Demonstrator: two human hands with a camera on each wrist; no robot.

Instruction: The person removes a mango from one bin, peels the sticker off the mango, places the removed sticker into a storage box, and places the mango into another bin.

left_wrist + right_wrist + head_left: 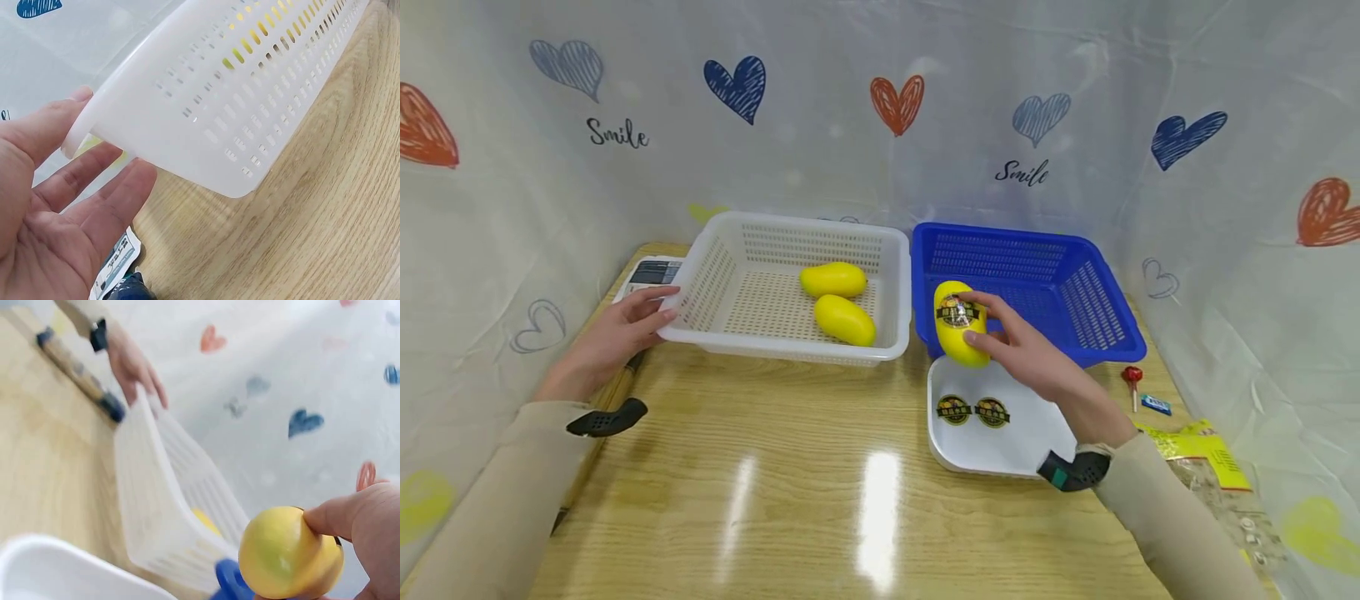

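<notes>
Above white tray (1037, 433) — right hand (1037, 354) gripping glossy mango (958, 325).

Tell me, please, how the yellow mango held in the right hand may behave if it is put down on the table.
The mango looks rounded and smooth, so it would probably roll or rock. Its skin seems glossy, so it may slip; the right hand grips it with thumb and fingers. It keeps its shape there, so it is likely firm.

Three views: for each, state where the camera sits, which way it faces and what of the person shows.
Head: looks down the table at white basket, blue basket; both forearms show.
Left wrist: behind the left hand, faces the white basket's corner.
Right wrist: beside the right hand, faces across yellow fruit.
Shared: white basket, all three.
</notes>
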